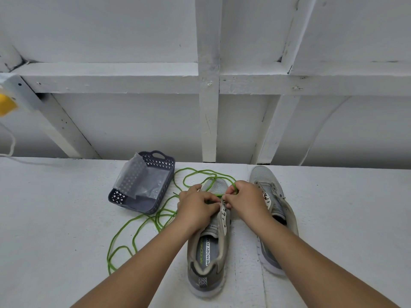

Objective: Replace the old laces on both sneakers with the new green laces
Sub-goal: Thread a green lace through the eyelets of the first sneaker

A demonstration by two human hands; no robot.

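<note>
A: Where are the two hands?

B: Both are at the centre of the frame, over the forward half of the near sneaker (209, 247), which stands heel toward the bottom edge on the white counter (55, 218). The left hand (196, 206) has its fingers curled down on the left eyelet row. The right hand (246, 202) is just beside it, fingers bent, pinching the green lace (142, 221) at the right eyelet strip.

A: And the lace itself?

B: A short run of it crosses the shoe's tongue between the two hands. From there it loops past the toe toward the upper middle of the frame, then trails in loose coils across the counter to the lower left, well away from the hands.

A: What about the other sneaker?

B: The second sneaker (271, 196) lies just right of the right hand, tilted onto its side with its sole facing right. Pale lacing shows near its toe; how far it is threaded cannot be told.

A: Anything else on the counter?

B: A dark blue perforated basket (153, 203) sits left of the hands, near the lace's loops, with a clear plastic bag (138, 181) draped in it. A white panelled wall (133, 118) fills the upper frame, and a blurred yellow object (5, 105) shows at the left edge.
</note>
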